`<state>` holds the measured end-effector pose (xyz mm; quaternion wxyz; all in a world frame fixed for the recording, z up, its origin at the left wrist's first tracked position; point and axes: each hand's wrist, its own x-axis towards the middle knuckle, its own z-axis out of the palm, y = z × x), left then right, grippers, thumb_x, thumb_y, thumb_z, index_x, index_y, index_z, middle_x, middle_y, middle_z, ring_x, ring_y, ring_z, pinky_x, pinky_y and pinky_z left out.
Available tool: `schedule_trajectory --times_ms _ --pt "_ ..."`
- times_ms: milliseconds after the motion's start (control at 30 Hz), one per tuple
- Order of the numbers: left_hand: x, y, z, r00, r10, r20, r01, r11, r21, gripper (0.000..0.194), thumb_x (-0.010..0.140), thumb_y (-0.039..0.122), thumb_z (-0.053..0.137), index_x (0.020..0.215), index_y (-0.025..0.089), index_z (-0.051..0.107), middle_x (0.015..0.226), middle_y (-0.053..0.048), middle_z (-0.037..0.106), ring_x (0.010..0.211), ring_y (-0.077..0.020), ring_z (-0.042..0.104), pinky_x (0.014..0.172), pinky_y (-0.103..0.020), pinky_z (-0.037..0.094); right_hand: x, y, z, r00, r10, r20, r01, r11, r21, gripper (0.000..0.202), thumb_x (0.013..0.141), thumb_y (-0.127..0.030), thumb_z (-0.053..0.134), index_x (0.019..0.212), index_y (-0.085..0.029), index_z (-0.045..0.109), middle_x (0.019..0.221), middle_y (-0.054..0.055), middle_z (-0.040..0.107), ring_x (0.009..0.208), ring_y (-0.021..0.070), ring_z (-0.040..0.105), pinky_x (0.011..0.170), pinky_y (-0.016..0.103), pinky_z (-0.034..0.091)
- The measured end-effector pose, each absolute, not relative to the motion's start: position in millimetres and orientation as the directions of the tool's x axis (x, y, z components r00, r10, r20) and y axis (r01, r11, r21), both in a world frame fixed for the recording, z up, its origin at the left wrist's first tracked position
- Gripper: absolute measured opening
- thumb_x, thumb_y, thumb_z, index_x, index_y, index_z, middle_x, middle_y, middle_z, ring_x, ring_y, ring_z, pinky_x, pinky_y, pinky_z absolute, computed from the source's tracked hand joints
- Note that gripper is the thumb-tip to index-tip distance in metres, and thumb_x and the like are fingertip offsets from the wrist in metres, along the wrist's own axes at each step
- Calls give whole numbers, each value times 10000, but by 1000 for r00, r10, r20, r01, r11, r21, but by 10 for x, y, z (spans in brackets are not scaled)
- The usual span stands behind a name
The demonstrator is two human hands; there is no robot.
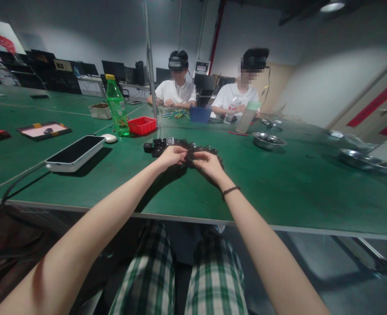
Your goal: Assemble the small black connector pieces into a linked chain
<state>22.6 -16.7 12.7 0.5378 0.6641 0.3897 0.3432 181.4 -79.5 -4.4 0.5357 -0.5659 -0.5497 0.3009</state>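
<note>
A pile of small black pieces [157, 146] lies on the green table [262, 192] in front of me. My left hand [173, 156] reaches into the pile from the left, its fingers pinched together at the dark pieces. From the right, my right hand [209, 164] meets it, thumb and fingers closed at the same spot. The fingertips of both hands are nearly touching. What sits between them is too small and dark to make out.
A white-cased device [77, 154], a green bottle [116, 106] and a red tray [143, 126] stand to the left. Metal bowls [269, 141] are on the right. Two people sit across the table near a blue bin [200, 114] and a lidded cup [247, 119].
</note>
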Motion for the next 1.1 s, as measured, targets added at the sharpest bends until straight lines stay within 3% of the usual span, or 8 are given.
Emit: schedule_trajectory --times_ms 167,400,933,1100 --pt "221 -163 88 474 877 74 143 -160 977 176 724 201 721 880 126 694 733 -26 669 625 -101 591 580 -218 473 1821 -807 -55 230 942 244 298 170 -939 260 636 -140 684 896 -134 696 922 72 730 801 167 674 820 348 549" --pt "223 -177 68 477 873 101 169 -204 964 221 692 181 731 897 110 686 834 -55 701 648 -108 608 589 -232 483 1822 -842 -51 232 945 231 341 143 -929 275 655 -166 694 928 -125 693 978 94 721 840 176 668 840 364 540" --pt "243 -172 -1 452 889 78 125 -150 981 170 689 134 712 856 110 689 820 -48 707 623 -94 588 568 -211 450 1836 -860 -81 196 960 200 323 129 -938 234 689 -183 691 917 -133 683 887 66 732 685 131 660 730 299 562" --pt "248 -172 -10 457 885 89 127 -164 978 184 691 146 709 869 108 685 828 -55 709 640 -110 599 578 -224 459 1827 -872 -82 182 961 208 318 143 -937 223 707 -167 669 928 -140 676 934 74 728 746 141 681 754 294 557"
